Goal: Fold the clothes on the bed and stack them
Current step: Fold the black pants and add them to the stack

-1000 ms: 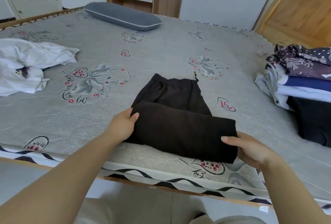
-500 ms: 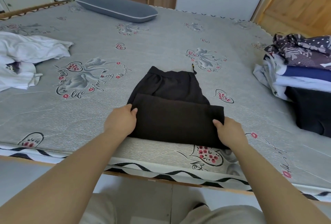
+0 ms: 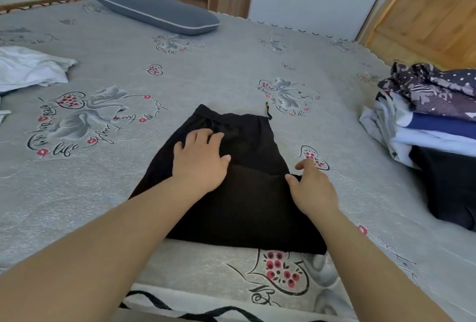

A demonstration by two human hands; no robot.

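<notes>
A black garment (image 3: 247, 208) with a drawstring waistband lies folded near the bed's front edge, its lower part doubled over the upper. My left hand (image 3: 199, 159) lies flat on it with straight, spread fingers, pressing near the waistband. My right hand (image 3: 313, 187) rests at the garment's right edge beside the fold line, fingers relaxed, index finger extended over the sheet. A stack of folded clothes (image 3: 432, 126) stands at the right of the bed. Unfolded white clothing (image 3: 28, 69) lies crumpled at the left.
The bed (image 3: 231, 69) has a grey sheet printed with swans and hearts. A grey bolster pillow (image 3: 157, 10) lies at the far side. A dark garment (image 3: 453, 193) lies under the stack at the right. A wooden door (image 3: 425, 7) stands behind.
My left hand moved from the garment's left edge up onto its top, flat near the waistband. My right hand slid from the lower right corner up along the right edge.
</notes>
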